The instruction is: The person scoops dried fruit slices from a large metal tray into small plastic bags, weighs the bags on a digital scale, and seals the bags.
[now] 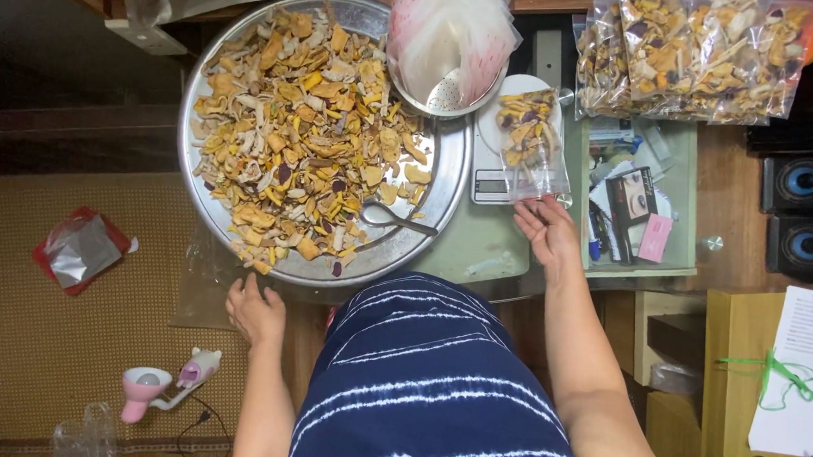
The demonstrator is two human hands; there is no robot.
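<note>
Resting on the white kitchen scale (503, 159), a clear bag of dried fruit chips (531, 142) lies with its long axis running away from the person, filled end far and open mouth pointing back toward the right hand (545, 231). That hand sits just below the bag's mouth, palm up, fingers (530, 213) loosely spread and touching or nearly touching the plastic edge; whether they pinch it I cannot tell. The left hand (256, 309) lies flat on the table's near edge below the big metal tray (446, 180) heaped with mixed chips, fingers relaxed and holding nothing. A spoon (393, 219) rests in the tray. The likely trouble, as I judge it: the bag overhangs the small scale platform, so a tug on its mouth could slide it off or spill chips toward the person. The bowl of empty bags (448, 45) leans over the tray rim and scale, and could skew the weight reading if it presses there.
</note>
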